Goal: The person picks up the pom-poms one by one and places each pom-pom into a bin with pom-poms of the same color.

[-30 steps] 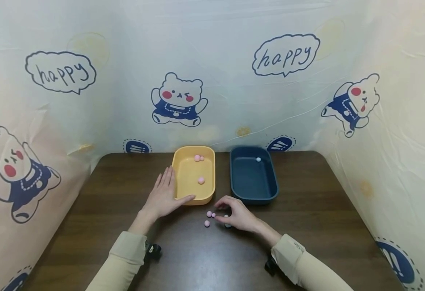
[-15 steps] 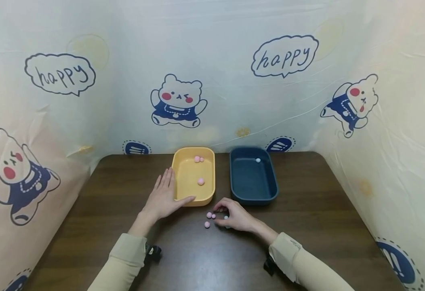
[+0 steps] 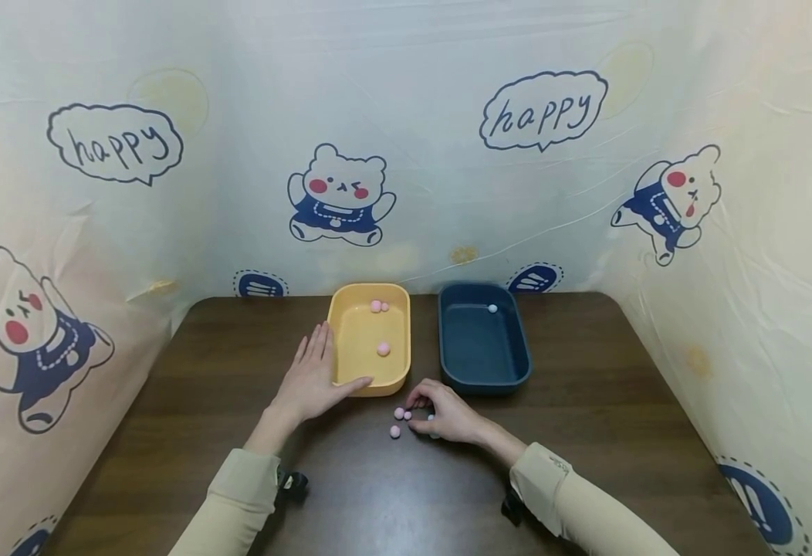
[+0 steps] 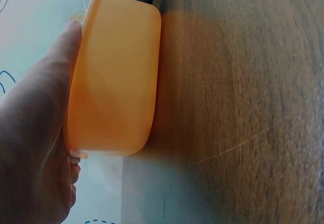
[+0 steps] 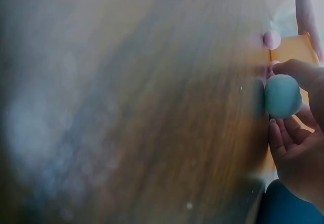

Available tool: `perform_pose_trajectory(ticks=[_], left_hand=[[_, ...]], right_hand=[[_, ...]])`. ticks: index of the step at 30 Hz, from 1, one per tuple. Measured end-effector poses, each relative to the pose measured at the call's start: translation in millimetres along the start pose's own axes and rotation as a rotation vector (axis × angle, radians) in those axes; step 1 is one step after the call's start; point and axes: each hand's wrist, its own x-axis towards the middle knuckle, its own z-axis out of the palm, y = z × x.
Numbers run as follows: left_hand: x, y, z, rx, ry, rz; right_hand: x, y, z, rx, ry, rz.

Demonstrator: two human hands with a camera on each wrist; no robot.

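Note:
My left hand (image 3: 309, 378) lies along the left side of the yellow tray (image 3: 336, 371), fingers straight and thumb at the near rim. Its outer wall fills much of the left wrist view. My right hand (image 3: 455, 413) is low over the table, with bent fingers and a gap between thumb and index tip. Just at that gap sits a small pink ball (image 3: 408, 415); whether the fingers touch it is unclear. Beside it are a larger pink ball (image 3: 399, 413) and another pink ball (image 3: 395, 432). A light blue ball (image 5: 282, 96) sits beneath the right hand, partly hidden in the head view.
Several pink balls (image 3: 383, 349) lie inside the yellow tray. A dark blue tray (image 3: 485, 384) stands to its right, with one pale blue ball (image 3: 492, 308) in it. Behind the wooden table (image 3: 239, 332) hangs a printed curtain (image 3: 434, 193).
The right hand has shifted very slightly, its fingers staying near the small pink ball. The left hand keeps its place at the yellow tray. The head view has tilted a little.

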Motion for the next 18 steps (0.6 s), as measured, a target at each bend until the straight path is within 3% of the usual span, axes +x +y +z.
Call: perform_pose_trajectory(ticks=[18], left_hand=[[-0.3, 0.4, -0.8, 0.0, -0.004, -0.007]], right_hand=[[0.2, -5.5, 1.9, 0.006, 0.019, 0.014]])
